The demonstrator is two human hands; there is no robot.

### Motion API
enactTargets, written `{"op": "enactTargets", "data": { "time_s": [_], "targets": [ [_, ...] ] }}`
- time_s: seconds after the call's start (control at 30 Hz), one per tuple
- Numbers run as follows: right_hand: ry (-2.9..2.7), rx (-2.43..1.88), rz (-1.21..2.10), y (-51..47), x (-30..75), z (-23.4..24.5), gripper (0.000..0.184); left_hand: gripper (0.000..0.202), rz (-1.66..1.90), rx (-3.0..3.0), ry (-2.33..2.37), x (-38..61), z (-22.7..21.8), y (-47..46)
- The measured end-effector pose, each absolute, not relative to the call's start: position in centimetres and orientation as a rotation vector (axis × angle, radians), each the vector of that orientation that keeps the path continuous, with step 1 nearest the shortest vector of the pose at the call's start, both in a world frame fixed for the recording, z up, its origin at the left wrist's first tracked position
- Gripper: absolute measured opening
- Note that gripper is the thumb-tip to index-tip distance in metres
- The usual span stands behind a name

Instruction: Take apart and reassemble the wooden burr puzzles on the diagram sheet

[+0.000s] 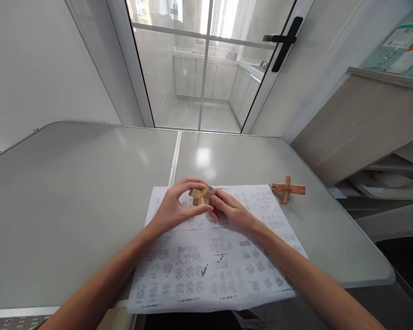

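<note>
Warm browns are showing against white and grey.
The wooden puzzle (203, 200) is showing pale yellow-tan, the paper sheet (237, 237) is carrying black line drawings on white, the right-hand cross (287, 188) is glowing reddish-brown, the table (72, 206) is showing grey.

The left grip (172, 206) and the right grip (233, 212), both bare hands, hold interlocking wooden pieces (207, 192) over a printed sheet (192, 238) on the grey tabletop (72, 206). A wooden cross (287, 188) sits by the sheet's far right corner; beyond stands a glazed door (186, 78).

Likely a home, glazed door (207, 35), pale fitted kitchen cabinets (220, 80) visible beyond
</note>
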State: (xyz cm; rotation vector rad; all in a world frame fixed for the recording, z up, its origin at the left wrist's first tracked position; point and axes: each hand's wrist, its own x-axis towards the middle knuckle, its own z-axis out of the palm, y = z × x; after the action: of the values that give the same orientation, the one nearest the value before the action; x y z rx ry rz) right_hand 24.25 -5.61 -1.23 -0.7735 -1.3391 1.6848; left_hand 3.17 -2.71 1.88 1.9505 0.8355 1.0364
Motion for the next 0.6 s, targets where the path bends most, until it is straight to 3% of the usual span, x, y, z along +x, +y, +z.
{"op": "enactTargets", "data": {
  "time_s": [0.1,0.27,0.6],
  "targets": [
    [-1.357,-0.778,1.654,-5.62,24.17,-1.05,0.032,0.065,1.017,1.915,0.887,3.30,1.86,-2.84],
    [-1.368,-0.781,1.612,-5.62,24.26,-1.09,0.032,0.054,0.966,1.928,0.910,3.29,2.00,-2.92],
    [-1.355,-0.695,1.762,-5.33,24.71,-0.41,0.036,0.060,0.993,1.995,0.801,2.94,2.18,-2.85]
  ]
}}
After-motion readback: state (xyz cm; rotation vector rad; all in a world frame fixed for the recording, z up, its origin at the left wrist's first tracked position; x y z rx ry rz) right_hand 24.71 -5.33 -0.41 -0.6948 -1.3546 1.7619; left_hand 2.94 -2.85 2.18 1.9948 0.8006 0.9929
